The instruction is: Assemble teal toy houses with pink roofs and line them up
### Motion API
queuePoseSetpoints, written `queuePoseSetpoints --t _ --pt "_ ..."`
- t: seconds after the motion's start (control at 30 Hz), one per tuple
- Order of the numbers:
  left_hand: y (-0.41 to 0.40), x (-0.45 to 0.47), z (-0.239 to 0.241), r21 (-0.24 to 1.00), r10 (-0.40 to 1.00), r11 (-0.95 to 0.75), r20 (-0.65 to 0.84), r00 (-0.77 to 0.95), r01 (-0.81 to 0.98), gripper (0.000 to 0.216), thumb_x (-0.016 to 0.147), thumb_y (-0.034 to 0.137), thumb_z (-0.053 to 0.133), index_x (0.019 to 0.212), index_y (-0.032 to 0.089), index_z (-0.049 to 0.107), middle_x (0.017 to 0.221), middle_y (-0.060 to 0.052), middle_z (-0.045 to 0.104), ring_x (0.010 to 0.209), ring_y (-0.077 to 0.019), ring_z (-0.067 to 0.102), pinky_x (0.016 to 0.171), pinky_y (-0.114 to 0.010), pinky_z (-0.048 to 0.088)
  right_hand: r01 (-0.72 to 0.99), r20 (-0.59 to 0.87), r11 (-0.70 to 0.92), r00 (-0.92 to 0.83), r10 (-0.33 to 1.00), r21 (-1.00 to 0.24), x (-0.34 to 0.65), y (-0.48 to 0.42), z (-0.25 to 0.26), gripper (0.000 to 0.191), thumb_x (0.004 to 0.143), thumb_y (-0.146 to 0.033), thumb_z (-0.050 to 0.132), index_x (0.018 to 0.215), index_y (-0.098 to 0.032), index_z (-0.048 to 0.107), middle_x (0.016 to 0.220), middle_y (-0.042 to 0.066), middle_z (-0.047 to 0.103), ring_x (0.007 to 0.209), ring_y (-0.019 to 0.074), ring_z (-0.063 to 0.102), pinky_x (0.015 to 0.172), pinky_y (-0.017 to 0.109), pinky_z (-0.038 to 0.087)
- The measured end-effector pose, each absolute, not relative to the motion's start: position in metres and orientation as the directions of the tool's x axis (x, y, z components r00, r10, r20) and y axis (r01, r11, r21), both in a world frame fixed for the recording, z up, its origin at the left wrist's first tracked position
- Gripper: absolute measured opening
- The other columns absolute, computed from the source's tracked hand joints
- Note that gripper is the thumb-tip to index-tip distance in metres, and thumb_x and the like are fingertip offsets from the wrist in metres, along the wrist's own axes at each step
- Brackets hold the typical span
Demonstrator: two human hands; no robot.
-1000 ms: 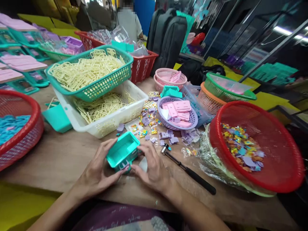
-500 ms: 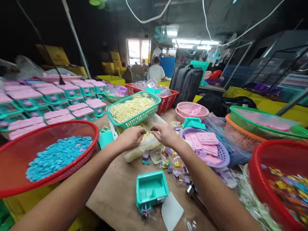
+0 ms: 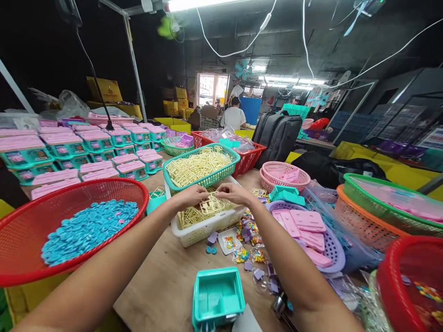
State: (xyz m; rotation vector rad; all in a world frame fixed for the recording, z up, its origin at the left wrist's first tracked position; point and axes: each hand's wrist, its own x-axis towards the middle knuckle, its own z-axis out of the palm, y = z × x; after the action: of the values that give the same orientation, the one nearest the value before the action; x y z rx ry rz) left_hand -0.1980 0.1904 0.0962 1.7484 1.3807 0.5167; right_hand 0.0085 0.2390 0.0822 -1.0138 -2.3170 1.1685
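Over a white basket (image 3: 197,235) of pale yellow plastic frames, my left hand (image 3: 191,196) and my right hand (image 3: 236,192) are closed at either end of one pale yellow plastic frame (image 3: 210,205). My fingertips pinch its far edge from both sides. More of these frames fill a teal basket (image 3: 221,174) that rests on the back of the white one. Nearer to me on the wooden table, a teal plastic box (image 3: 218,293) lies with its hollow side up. A white paper (image 3: 247,321) sits beside it.
On the left stands a red basket (image 3: 138,216) of blue discs, with stacked pink-lidded teal boxes (image 3: 98,143) behind. To the right are a purple basket (image 3: 337,251) of pink panels, small bagged pieces (image 3: 241,254), a hammer (image 3: 279,304) and a red basket (image 3: 391,272).
My view has tilted up, so the scene sits lower. The pale yellow frame between my hands now shows clearly; earlier my hands were blurred over the white basket.
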Motion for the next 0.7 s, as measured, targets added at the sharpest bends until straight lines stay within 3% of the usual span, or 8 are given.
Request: queuePoseSetpoints --t 0.1,0.23,0.5,0.6,0.7 --pt "0.186 -0.199 0.103 0.890 0.937 0.019 -0.175 0.303 0.456 0.044 0.075 0.060 0.052 0.082 0.017 0.053 0.076 -0.004 0.062 0.067 -0.0163 0.064 0.061 -0.030 0.055 0.305 -0.016 0.281 -0.703 0.711 -0.910 0.019 0.235 0.084 0.042 0.086 -0.059 0.056 0.092 -0.017 0.058 0.084 0.000 0.057 0.076 0.0107 0.053 0.067 0.023 0.046" --pt "0.181 -0.195 0.103 0.927 0.949 0.048 -0.158 0.273 0.372 0.048 0.071 0.063 0.058 0.081 0.016 0.054 0.075 -0.004 0.061 0.068 -0.0172 0.065 0.060 -0.030 0.055 0.185 -0.033 0.158 -0.743 0.668 -0.970 0.021 0.229 0.082 0.046 0.081 -0.062 0.061 0.082 -0.017 0.054 0.080 -0.001 0.055 0.074 0.0104 0.055 0.068 0.025 0.050" --pt "0.171 -0.176 0.102 0.872 0.965 -0.040 -0.093 0.246 0.487 0.034 0.079 0.049 0.058 0.073 0.016 0.060 0.060 0.001 0.056 0.050 -0.0119 0.054 0.048 -0.023 0.043 0.168 -0.063 0.109 -0.776 0.627 -0.980 0.018 0.230 0.079 0.043 0.075 -0.053 0.074 0.089 -0.017 0.056 0.070 -0.004 0.059 0.057 0.0070 0.052 0.050 0.018 0.040" --pt "0.179 -0.186 0.118 0.668 0.982 -0.146 0.006 0.191 0.730 0.034 0.086 0.046 0.051 0.074 0.017 0.065 0.062 -0.001 0.062 0.058 -0.0142 0.060 0.054 -0.023 0.044 0.151 -0.068 0.082 -0.781 0.621 -0.985 0.019 0.231 0.078 0.042 0.075 -0.053 0.073 0.087 -0.017 0.055 0.070 -0.003 0.061 0.057 0.0078 0.056 0.051 0.019 0.041" --pt "0.205 -0.213 0.137 0.363 0.982 -0.077 0.190 0.007 0.929 0.033 0.092 0.035 0.041 0.090 0.018 0.069 0.088 -0.006 0.072 0.084 -0.0189 0.066 0.071 -0.026 0.047 0.127 -0.061 0.054 -0.758 0.649 -0.990 0.020 0.230 0.078 0.044 0.073 -0.053 0.076 0.086 -0.017 0.053 0.069 -0.004 0.059 0.060 0.0100 0.062 0.051 0.018 0.041"
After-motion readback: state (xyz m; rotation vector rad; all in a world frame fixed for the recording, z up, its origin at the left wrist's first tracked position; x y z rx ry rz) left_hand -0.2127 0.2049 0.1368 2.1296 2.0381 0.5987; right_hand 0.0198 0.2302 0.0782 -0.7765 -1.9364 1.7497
